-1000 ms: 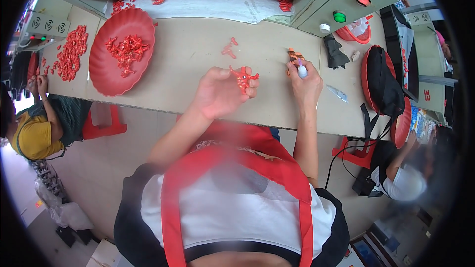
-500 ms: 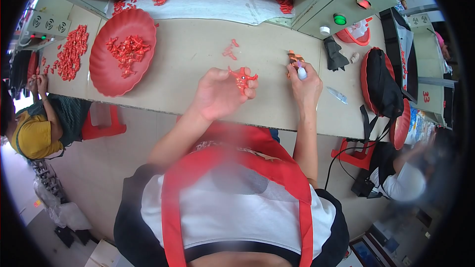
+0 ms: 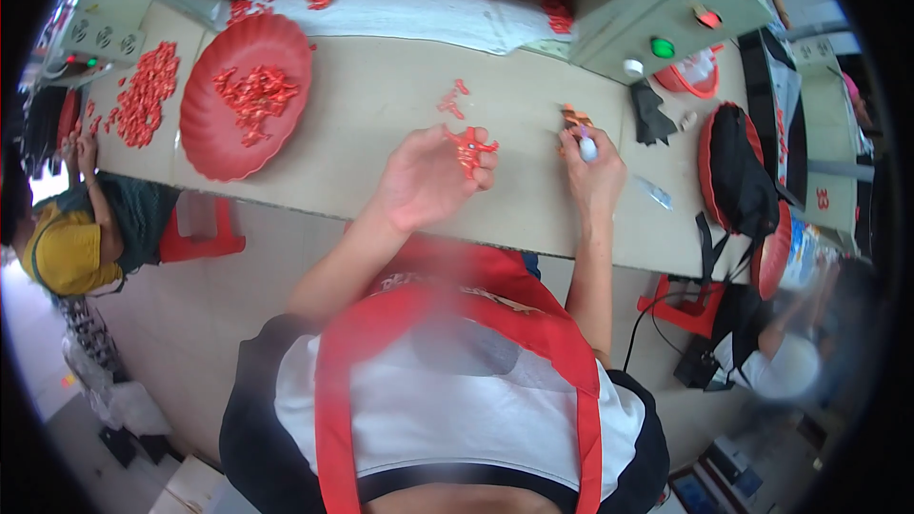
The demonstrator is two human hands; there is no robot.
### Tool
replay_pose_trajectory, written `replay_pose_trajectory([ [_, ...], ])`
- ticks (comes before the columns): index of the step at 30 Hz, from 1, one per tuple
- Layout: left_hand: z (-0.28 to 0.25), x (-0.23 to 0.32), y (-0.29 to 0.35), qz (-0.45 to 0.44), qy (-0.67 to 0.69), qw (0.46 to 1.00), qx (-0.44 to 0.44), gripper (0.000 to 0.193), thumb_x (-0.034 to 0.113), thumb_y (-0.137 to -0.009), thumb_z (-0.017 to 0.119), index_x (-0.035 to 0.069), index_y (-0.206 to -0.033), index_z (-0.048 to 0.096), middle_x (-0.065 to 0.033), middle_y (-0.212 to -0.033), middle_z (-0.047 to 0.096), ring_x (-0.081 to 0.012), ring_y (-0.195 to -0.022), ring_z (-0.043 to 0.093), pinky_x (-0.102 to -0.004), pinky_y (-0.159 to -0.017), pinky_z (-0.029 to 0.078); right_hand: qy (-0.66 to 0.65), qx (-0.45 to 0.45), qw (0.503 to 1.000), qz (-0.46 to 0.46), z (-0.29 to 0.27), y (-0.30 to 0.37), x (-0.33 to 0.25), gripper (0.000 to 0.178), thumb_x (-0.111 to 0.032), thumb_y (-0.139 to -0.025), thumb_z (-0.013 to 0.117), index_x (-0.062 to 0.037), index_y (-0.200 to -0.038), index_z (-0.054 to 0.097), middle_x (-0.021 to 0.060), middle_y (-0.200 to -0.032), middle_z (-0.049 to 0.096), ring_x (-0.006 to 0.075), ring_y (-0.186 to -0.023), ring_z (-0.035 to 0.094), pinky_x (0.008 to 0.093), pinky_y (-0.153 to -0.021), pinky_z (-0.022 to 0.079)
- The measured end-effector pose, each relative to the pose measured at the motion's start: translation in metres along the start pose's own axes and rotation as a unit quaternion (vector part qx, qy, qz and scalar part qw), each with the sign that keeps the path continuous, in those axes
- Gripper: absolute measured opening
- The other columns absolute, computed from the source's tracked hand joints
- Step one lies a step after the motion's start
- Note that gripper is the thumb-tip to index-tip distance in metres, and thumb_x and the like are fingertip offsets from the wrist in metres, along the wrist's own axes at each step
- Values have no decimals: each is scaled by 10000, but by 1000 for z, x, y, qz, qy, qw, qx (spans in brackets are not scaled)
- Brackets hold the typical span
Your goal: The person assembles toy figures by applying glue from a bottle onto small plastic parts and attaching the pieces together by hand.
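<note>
My left hand [image 3: 415, 181] is turned palm up over the table's near edge. Its fingers are closed around a small glossy red plastic figure [image 3: 468, 148] with pointed limbs and a dark-and-white dot like an eye. To its right, my right hand [image 3: 598, 179] grips a small white bottle [image 3: 588, 149] with a purple tip. Just beyond those fingertips lies an orange-and-dark-brown piece [image 3: 575, 118], partly hidden by the hand; whether the tip touches it I cannot tell. A few loose red pieces [image 3: 453, 103] lie on the table ahead of my left hand.
A scalloped red plate [image 3: 195, 105] holding red pieces stands at left, with a red heap [image 3: 148, 95] beyond it. A pale green machine [image 3: 657, 9] borders the back. At right are a black cloth [image 3: 651, 116], a red basket [image 3: 700, 86] and a black bag [image 3: 741, 167]. Other people sit either side.
The whole view has shifted slightly, so the tabletop things appear a little farther right. Both hands keep their holds, with the right hand and bottle turned only slightly.
</note>
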State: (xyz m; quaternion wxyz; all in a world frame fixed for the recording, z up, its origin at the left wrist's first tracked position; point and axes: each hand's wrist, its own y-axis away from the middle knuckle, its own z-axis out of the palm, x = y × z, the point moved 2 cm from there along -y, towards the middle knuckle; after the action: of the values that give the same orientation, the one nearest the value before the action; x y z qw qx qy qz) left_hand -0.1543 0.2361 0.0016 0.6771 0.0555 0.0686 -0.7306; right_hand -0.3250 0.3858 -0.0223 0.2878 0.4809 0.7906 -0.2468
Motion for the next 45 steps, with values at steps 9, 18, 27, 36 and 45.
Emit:
replay_pose_trajectory([
  [9, 60, 106, 73, 319, -836, 101, 435, 279, 211, -733, 688, 28, -934, 624, -123, -943, 592, -225, -803, 616, -330, -701, 505, -42, 36, 998, -7, -25, 14, 2, 217, -118, -777, 684, 10, -940, 617, 102, -904, 592, 177, -712, 634, 282, -631, 484],
  [18, 67, 150, 79, 216, -823, -85, 519, 344, 175, -722, 672, 19, -1021, 601, -216, -962, 586, -359, -828, 608, -434, -728, 495, -34, 31, 999, -26, -32, 14, -3, 209, -147, -781, 680, -7, -928, 630, 85, -853, 621, 150, -782, 590, 270, -698, 470],
  [27, 24, 198, -179, 217, -917, 41, 332, 252, 216, -782, 564, 45, -939, 663, -193, -946, 631, -337, -896, 610, -419, -799, 487, -104, 45, 991, -68, -24, 23, -23, 199, -116, -735, 710, -17, -883, 623, 95, -810, 599, 222, -740, 609, 317, -667, 473],
  [36, 15, 219, -202, 227, -869, 66, 435, 278, 160, -810, 472, 16, -969, 649, -214, -1054, 599, -347, -936, 609, -411, -800, 510, -20, 32, 998, -47, -35, 42, 30, 227, -144, -797, 678, 12, -950, 619, 54, -804, 617, 116, -664, 551, 250, -619, 469],
  [45, 35, 235, -161, 255, -865, 96, 421, 246, 213, -798, 569, 46, -960, 650, -187, -933, 642, -309, -834, 638, -388, -742, 523, -212, -93, 969, 90, -10, 11, -4, 248, -115, -806, 647, 20, -1009, 608, 57, -891, 613, 101, -671, 571, 209, -564, 459],
])
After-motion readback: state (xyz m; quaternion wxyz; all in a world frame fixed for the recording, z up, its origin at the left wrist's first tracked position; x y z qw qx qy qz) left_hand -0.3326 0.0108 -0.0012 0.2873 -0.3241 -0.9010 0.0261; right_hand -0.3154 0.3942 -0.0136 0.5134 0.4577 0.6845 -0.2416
